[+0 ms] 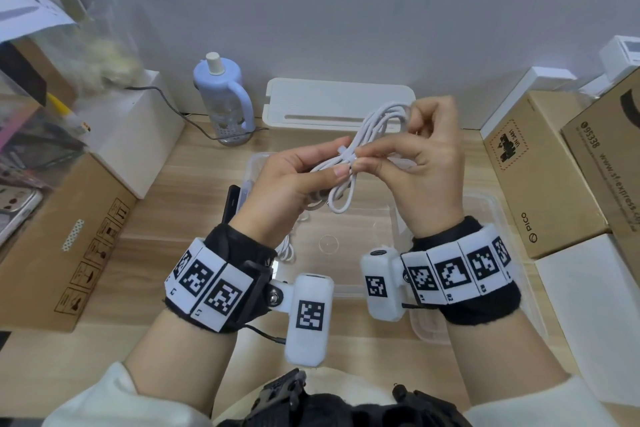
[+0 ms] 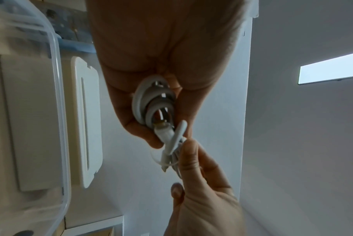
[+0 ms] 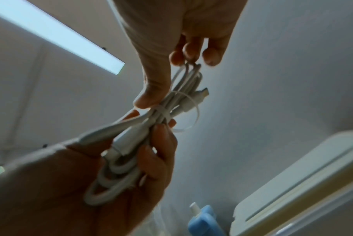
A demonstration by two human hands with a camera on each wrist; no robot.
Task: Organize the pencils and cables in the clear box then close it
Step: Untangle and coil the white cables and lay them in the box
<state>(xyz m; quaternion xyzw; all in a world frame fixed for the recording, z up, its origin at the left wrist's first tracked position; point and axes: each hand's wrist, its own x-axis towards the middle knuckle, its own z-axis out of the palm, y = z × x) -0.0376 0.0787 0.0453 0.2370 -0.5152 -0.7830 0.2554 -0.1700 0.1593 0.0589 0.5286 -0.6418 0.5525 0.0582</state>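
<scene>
A coiled white cable [image 1: 367, 135] hangs in the air between both hands, above the clear box [image 1: 258, 163] on the wooden desk. My left hand [image 1: 337, 158] grips the lower loops of the cable [image 2: 151, 102] in its curled fingers. My right hand [image 1: 362, 159] pinches the middle of the bundle, where a thin white tie [image 3: 165, 115] wraps round it, and its other fingers hook the upper loops. A plug end [image 3: 202, 94] sticks out of the bundle. Another white cable [image 1: 285, 250] lies in the box, partly hidden by my left wrist. No pencils are visible.
A clear lid [image 1: 498, 215] lies just right of the box. Behind stand a white slotted case [image 1: 339, 104] and a pale blue bottle [image 1: 223, 94]. Cardboard boxes flank the desk at left [image 1: 69, 236] and right [image 1: 540, 166]. A dark flat object [image 1: 233, 204] sits at the box's left rim.
</scene>
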